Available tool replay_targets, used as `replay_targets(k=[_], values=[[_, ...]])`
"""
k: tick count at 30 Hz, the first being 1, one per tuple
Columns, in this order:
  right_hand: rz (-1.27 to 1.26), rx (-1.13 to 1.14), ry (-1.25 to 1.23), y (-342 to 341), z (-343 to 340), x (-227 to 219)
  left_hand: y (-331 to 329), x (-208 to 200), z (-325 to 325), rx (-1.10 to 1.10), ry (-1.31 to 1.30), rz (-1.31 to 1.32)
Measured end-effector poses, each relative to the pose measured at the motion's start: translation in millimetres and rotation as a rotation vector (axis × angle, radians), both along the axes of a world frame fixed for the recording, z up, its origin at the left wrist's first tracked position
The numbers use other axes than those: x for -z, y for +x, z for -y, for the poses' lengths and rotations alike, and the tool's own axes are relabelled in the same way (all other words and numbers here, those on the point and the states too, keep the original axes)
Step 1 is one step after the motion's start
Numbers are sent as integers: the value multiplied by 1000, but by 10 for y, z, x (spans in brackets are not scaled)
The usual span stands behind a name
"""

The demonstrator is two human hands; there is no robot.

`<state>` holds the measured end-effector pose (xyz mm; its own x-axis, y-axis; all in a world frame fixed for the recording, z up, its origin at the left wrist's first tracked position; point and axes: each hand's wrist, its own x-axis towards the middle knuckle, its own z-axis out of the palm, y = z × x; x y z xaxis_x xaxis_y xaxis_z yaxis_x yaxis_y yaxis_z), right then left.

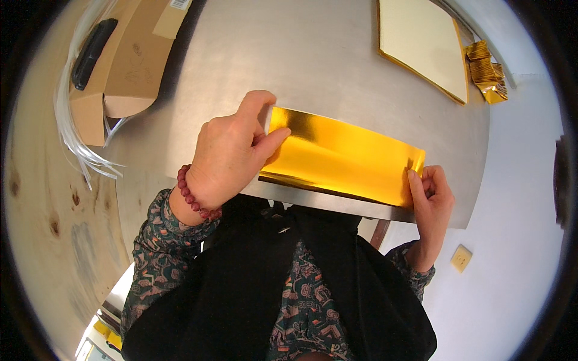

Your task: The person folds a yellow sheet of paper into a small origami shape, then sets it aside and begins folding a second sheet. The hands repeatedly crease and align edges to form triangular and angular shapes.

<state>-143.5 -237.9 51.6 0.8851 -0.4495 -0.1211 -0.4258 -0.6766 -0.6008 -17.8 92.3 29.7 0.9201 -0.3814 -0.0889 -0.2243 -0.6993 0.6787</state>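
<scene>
A long strip of shiny gold foil paper (346, 157), which looks folded, lies along the near edge of the metal table. Its left end is pinched by my left hand (235, 141), thumb on the gold face and fingers curled behind the upper corner. My right hand (432, 195) grips the opposite end between thumb and bent fingers at the lower right corner. Dark red beads circle my left wrist. The underside of the paper is mostly hidden.
A stack of pale sheets with gold edges (421, 45) lies at the far right of the metal table (283, 54). Beside it sits a pile of folded gold pieces (487, 72). At the far left are a cardboard box (135, 66), a black object (94, 54) and white plastic strips (75, 141).
</scene>
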Motion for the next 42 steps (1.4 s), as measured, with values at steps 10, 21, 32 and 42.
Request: replay_targets(k=[10,21,32,42], values=[[24,48,52,2,24,51,-8,46,28,-73,-17,-69],[26,39,50,-5,28,57,-43,26,31,-99,-82,-109],[26,-10,-6,-27,72,88,-54,15,65,-83,-41,-56],[52,53,55,-9,80,95,-84,8,124,-89,-77,-39]])
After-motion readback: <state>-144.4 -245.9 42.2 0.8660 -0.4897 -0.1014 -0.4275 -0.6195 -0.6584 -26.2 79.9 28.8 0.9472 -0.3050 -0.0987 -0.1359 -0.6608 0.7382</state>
